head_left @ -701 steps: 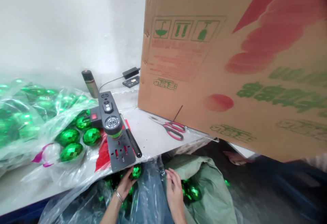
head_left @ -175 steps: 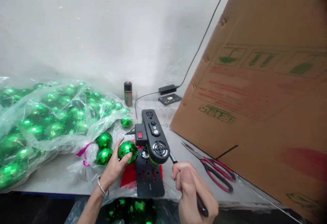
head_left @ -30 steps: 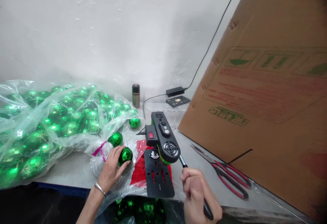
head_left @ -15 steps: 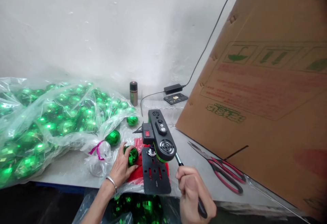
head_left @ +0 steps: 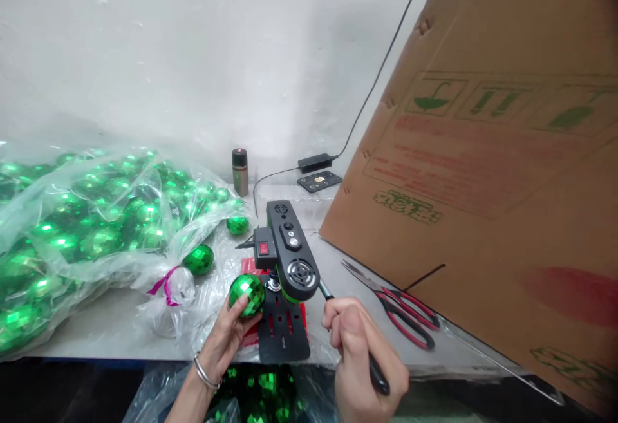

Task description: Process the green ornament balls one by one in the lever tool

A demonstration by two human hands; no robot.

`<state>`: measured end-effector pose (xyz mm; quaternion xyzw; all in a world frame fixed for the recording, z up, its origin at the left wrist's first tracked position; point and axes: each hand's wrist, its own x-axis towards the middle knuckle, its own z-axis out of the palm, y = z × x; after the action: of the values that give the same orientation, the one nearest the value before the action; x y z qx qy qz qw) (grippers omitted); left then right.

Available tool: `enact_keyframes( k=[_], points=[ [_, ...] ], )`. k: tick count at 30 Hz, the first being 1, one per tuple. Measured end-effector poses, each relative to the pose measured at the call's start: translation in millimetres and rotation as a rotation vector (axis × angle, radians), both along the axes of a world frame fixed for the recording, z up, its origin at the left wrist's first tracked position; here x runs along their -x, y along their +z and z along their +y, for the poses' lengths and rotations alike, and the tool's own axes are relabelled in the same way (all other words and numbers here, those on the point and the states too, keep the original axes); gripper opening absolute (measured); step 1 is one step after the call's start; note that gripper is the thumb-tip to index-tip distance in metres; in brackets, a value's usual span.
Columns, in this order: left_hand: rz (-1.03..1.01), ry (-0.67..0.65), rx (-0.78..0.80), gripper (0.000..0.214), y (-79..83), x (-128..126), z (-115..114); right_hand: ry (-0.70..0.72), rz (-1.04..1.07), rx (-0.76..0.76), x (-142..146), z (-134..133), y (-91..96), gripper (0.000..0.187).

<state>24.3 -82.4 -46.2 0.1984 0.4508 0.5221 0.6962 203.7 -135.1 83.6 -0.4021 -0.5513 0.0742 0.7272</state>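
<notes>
My left hand (head_left: 226, 334) is closed around a green faceted ball (head_left: 246, 293) and holds it against the left side of a small black press machine (head_left: 286, 261), close to a metal pin on the machine's black base plate (head_left: 284, 338). The machine has a red switch on its side. My right hand (head_left: 360, 353) is wrapped round the machine's black lever handle (head_left: 378, 376), which sticks out toward me on the right.
A big clear bag of green balls (head_left: 82, 223) lies left, with loose balls (head_left: 199, 259) beside it. Red-handled scissors (head_left: 404, 314) lie right of the machine. A large cardboard box (head_left: 487, 152) fills the right side. A small can (head_left: 239, 171) and a power adapter (head_left: 313, 162) stand by the wall.
My left hand has lifted the green ball off the table and brought it right, up to the machine's pin. My right hand keeps its grip on the lever.
</notes>
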Motion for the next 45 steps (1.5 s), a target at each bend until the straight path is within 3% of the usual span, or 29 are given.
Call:
enact_keyframes(
  k=[8, 16, 23, 31, 37, 45],
  points=[
    [0.618, 0.005, -0.336, 0.098, -24.8, -23.9, -13.1, 0.020, -0.053, 0.069, -1.9, -0.2, 16.5, 0.042],
    [0.980, -0.068, -0.491, 0.084, -47.1, -39.8, -25.9, 0.060, -0.056, 0.096, -4.8, -4.7, 10.9, 0.039],
    [1.080, -0.055, -0.699, 0.078, -62.5, -46.5, -25.1, 0.079, -0.053, 0.129, -8.0, -7.6, 6.1, 0.037],
    [1.073, -0.094, -0.664, 0.084, -61.3, -46.6, -19.7, 0.038, -0.041, 0.089, -6.0, -8.3, 0.8, 0.038],
    [1.014, -0.089, -0.641, 0.076, -53.3, -51.8, -17.3, -0.005, -0.029, 0.031, -2.7, -8.9, -21.6, 0.040],
    [1.021, -0.074, -0.654, 0.077, -55.1, -51.5, -18.2, -0.021, 0.020, -0.063, 0.2, -1.2, -41.7, 0.041]
  ],
)
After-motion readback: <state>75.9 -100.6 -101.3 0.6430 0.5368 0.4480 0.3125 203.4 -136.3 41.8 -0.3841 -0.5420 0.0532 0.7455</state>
